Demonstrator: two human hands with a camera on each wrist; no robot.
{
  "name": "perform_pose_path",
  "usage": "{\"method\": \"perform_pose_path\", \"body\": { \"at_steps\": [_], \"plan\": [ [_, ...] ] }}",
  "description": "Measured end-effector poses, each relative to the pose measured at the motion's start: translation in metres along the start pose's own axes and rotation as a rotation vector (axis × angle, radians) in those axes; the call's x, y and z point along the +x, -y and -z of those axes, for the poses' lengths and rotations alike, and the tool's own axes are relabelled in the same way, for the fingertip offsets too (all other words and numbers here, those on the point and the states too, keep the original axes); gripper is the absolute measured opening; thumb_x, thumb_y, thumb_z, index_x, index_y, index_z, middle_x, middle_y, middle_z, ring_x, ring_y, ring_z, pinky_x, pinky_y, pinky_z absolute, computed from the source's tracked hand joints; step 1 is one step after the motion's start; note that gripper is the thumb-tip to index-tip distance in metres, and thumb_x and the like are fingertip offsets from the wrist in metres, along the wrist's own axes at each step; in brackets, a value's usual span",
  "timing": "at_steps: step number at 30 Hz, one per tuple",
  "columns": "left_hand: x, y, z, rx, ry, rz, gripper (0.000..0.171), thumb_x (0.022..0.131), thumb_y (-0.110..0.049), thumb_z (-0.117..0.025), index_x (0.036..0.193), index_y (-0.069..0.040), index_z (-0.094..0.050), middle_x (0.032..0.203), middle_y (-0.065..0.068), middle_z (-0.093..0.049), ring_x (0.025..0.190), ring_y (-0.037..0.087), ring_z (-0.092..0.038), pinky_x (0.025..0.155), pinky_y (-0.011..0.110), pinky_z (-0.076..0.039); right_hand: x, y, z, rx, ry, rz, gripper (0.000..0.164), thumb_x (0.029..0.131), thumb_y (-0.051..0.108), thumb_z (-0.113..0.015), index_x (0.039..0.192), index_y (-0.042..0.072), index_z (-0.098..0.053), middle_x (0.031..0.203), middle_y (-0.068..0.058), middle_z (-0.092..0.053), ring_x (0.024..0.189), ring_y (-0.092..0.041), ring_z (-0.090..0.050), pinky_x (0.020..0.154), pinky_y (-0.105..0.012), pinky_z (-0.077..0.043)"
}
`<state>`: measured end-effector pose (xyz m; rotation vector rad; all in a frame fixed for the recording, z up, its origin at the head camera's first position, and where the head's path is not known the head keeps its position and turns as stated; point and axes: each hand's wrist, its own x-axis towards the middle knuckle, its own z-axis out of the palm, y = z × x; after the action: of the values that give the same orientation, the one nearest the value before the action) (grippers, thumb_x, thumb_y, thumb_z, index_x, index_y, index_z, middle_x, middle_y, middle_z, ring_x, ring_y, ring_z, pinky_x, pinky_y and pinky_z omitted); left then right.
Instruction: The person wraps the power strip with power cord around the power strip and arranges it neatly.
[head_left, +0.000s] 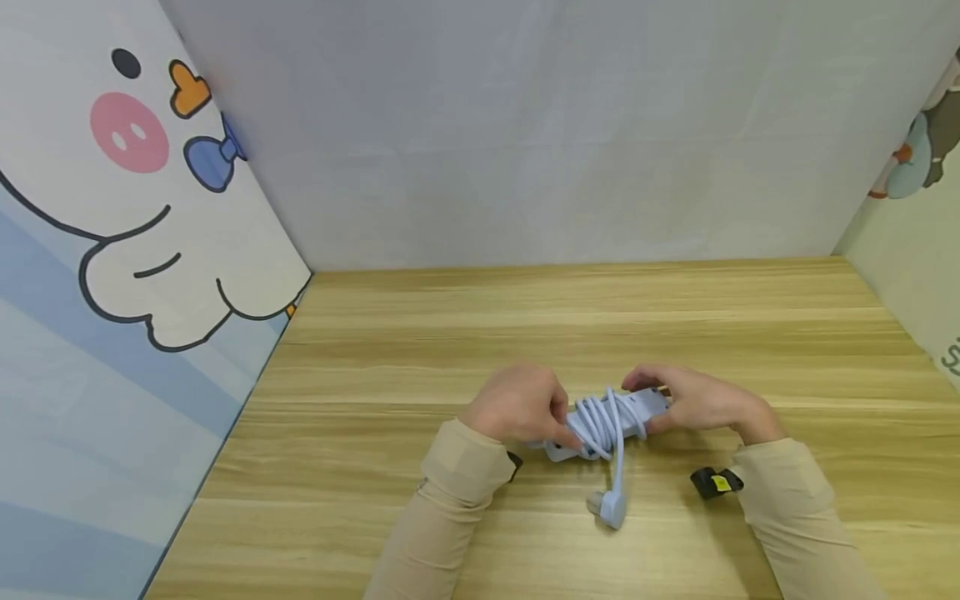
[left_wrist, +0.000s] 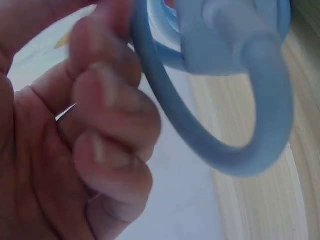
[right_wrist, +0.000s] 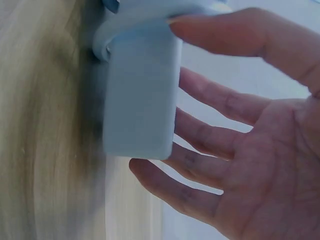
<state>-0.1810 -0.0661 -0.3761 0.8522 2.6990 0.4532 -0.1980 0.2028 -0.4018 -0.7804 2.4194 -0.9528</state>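
Note:
A white power strip [head_left: 654, 403] lies slantwise in front of me, its white cord [head_left: 596, 427] wound several times round its middle. The cord's end hangs toward me with the plug [head_left: 613, 508] on it. My left hand [head_left: 519, 404] grips the left end, thumb and index finger at the cord coils; in the left wrist view a loop of cord [left_wrist: 230, 165] curves beside the curled fingers. On the other end, my right hand [head_left: 703, 400] holds the strip between thumb and fingers. The right wrist view shows the thumb tip at the cord and the fingers along the strip's far edge.
The wood-grain table [head_left: 420, 333] spreads all round the hands. A pale cloth wall [head_left: 562, 133] stands behind it, and a cartoon-printed panel [head_left: 45, 333] rises on the left. A black wrist device [head_left: 716, 482] shows beside the right sleeve.

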Motion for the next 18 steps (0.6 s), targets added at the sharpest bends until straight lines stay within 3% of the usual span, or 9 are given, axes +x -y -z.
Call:
{"method": "perform_pose_path", "body": {
  "at_steps": [7, 12, 18],
  "plan": [
    [0.0028, 0.0014, 0.0014, -0.004, -0.068, 0.025, 0.037, 0.074, -0.039, -0.090, 0.061, -0.023, -0.059, 0.062, -0.012, -0.055, 0.058, 0.006, -0.050, 0.054, 0.021, -0.041, 0.0031, -0.0002, 0.0004, -0.037, -0.033, 0.005, 0.047, 0.080, 0.011, -0.082, 0.120, -0.001, -0.061, 0.120, -0.015, -0.068, 0.114, -0.030, -0.062, 0.098, -0.046, -0.047],
    [0.0021, 0.0065, 0.0053, 0.073, -0.136, 0.059, 0.035, 0.077, -0.036, -0.088, 0.063, -0.024, -0.059, 0.065, -0.012, -0.055, 0.061, 0.006, -0.050, 0.056, 0.023, -0.040, 0.0068, 0.0012, -0.0022, -0.064, -0.051, -0.009, 0.042, 0.075, 0.013, -0.085, 0.109, 0.001, -0.064, 0.106, -0.010, -0.072, 0.099, -0.020, -0.064, 0.088, -0.035, -0.050],
    [-0.0029, 0.0063, 0.0097, 0.085, -0.123, 0.009, 0.024, 0.077, -0.034, -0.088, 0.070, -0.027, -0.066, 0.069, -0.014, -0.058, 0.065, 0.005, -0.053, 0.059, 0.023, -0.043, 0.0037, 0.0070, -0.0025, -0.046, 0.001, -0.037, 0.053, 0.076, 0.019, -0.086, 0.118, -0.001, -0.061, 0.118, -0.018, -0.069, 0.113, -0.033, -0.064, 0.098, -0.051, -0.051]
  ]
}}
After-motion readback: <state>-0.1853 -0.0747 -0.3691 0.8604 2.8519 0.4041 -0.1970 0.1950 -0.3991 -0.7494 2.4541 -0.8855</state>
